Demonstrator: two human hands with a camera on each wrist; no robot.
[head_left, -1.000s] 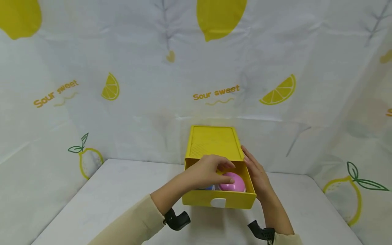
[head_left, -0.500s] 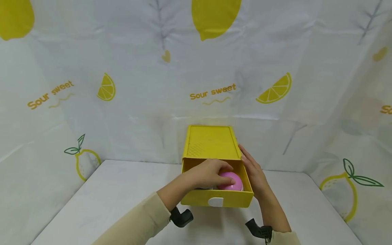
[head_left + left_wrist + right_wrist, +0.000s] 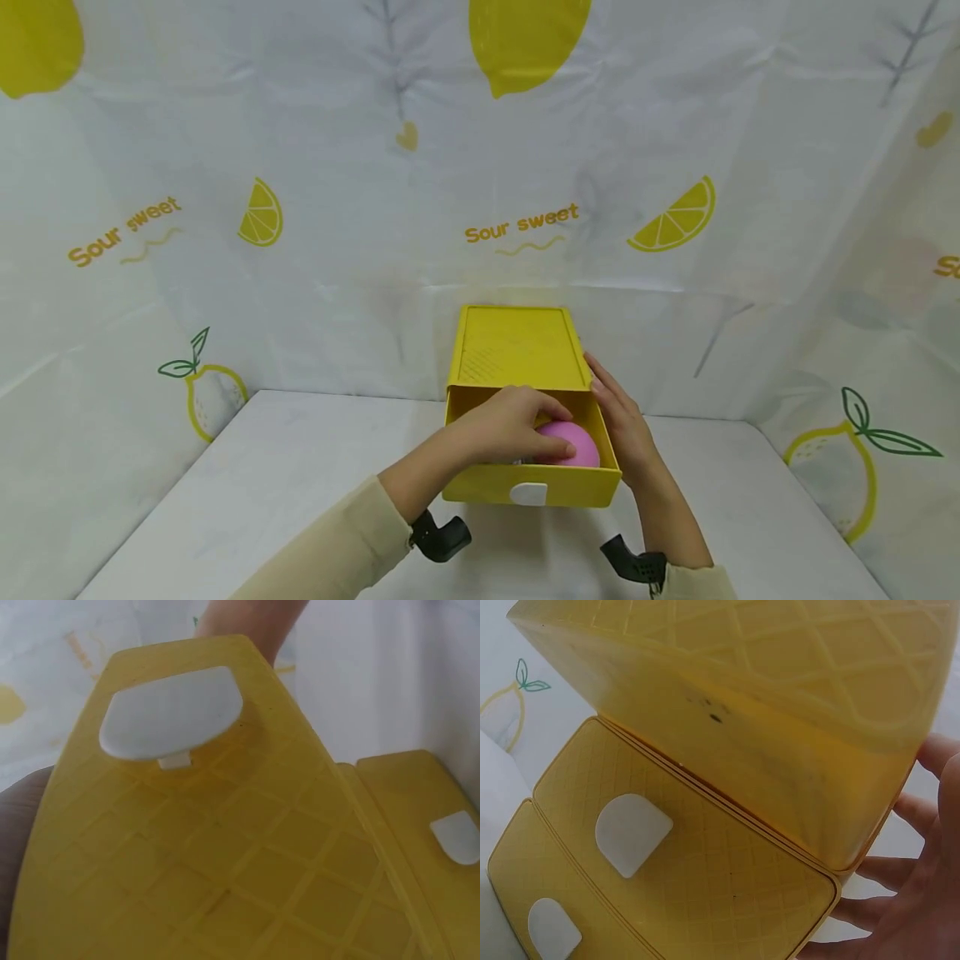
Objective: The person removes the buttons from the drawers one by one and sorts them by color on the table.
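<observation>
A yellow drawer box (image 3: 521, 346) stands on the table, its top drawer (image 3: 480, 487) pulled out toward me. Inside that drawer, at its right side, lies a glossy pink ball-like thing (image 3: 585, 446). My left hand (image 3: 498, 425) reaches in from the left and grips it, thumb on the near side and fingers on the far side. Its fingertips are partly hidden. My right hand (image 3: 626, 429) rests along the box's right side; in the right wrist view its fingers (image 3: 885, 871) lie extended against the wall. In the left wrist view the drawer front (image 3: 247, 870) fills most of the picture.
Lower drawers with white pulls (image 3: 634, 834) sit beneath the pulled-out one. A white table (image 3: 315, 467) carries the box. Close behind hangs a white lemon-printed cloth (image 3: 360, 250). Each wrist wears a black camera mount (image 3: 442, 537).
My left thumb and fingers have closed in on the pink thing, which has turned slightly. The blue item beside it is now hidden. The right hand stays at the box's side.
</observation>
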